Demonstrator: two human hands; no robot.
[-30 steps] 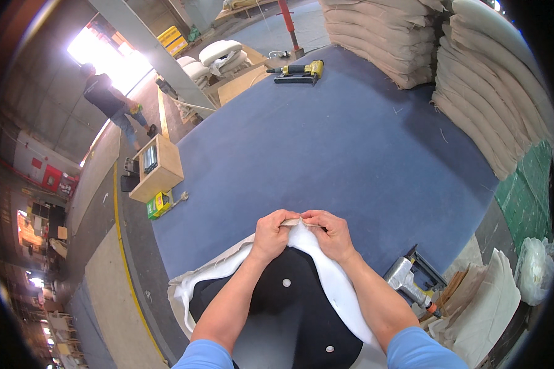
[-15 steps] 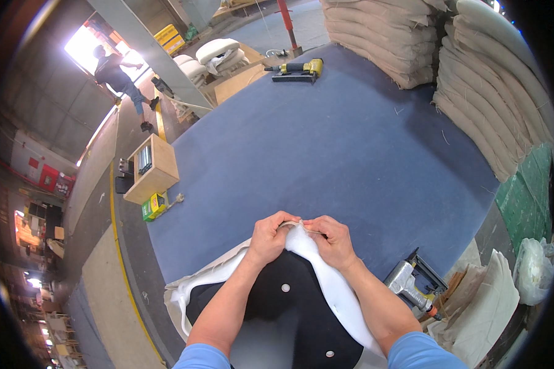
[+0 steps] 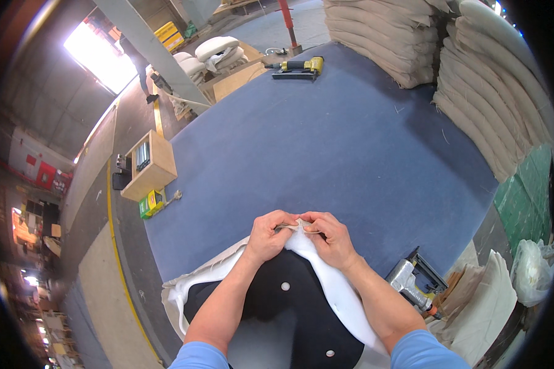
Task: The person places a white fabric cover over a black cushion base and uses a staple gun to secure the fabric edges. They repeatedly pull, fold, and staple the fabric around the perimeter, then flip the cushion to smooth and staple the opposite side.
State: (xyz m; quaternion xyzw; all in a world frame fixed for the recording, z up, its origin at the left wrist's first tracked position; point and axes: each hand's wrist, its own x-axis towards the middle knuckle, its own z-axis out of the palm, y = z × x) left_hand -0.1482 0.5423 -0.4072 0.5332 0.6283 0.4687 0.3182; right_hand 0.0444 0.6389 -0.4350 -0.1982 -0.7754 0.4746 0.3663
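White fabric (image 3: pixel 326 277) — black panel (image 3: pixel 277 313)

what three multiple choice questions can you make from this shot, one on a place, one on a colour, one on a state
1. Where does the silver staple gun lie?
A. at the table's near right edge
B. on the black panel
C. in the wooden box

2. What colour is the table top?
A. green
B. blue
C. red

3. What are the left hand and right hand doing?
A. resting flat and open
B. pinching the white fabric together at the black panel's far edge
C. holding the yellow tool

Answers: 1 A, it lies beside the right forearm at the table's edge. 2 B, the covering is blue all over. 3 B, both sets of fingers close on the fabric where they meet.
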